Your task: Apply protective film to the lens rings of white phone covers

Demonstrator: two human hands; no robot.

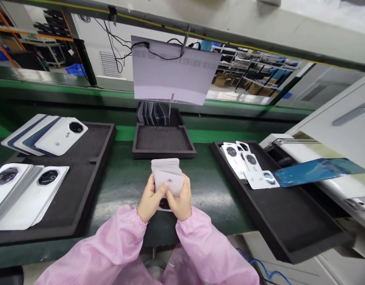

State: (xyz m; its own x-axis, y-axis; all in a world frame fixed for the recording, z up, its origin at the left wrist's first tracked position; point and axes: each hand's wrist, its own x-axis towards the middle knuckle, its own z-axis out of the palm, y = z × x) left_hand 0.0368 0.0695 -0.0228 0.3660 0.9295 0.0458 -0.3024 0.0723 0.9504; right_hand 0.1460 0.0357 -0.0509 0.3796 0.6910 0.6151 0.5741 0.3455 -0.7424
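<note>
Both of my hands are around a pale phone back cover (174, 183) in front of me, its dark round camera area close to my wrists. My left hand (149, 200) grips its left edge, thumb on the face. On the opposite edge, my right hand (181, 201) is closed the same way, and the two thumbs nearly meet. A stack of similar covers (165, 162) lies under and just beyond it. Whether my fingers also hold covers from that stack is hidden.
A black tray (91, 178) with rows of white and blue phone back covers (59, 136) stands left. Ahead, another black tray (163, 152) holds dark thin sheets (154, 113). At right, a tray (301, 225) holds several covers (261, 179) beside a machine with blue film (313, 172).
</note>
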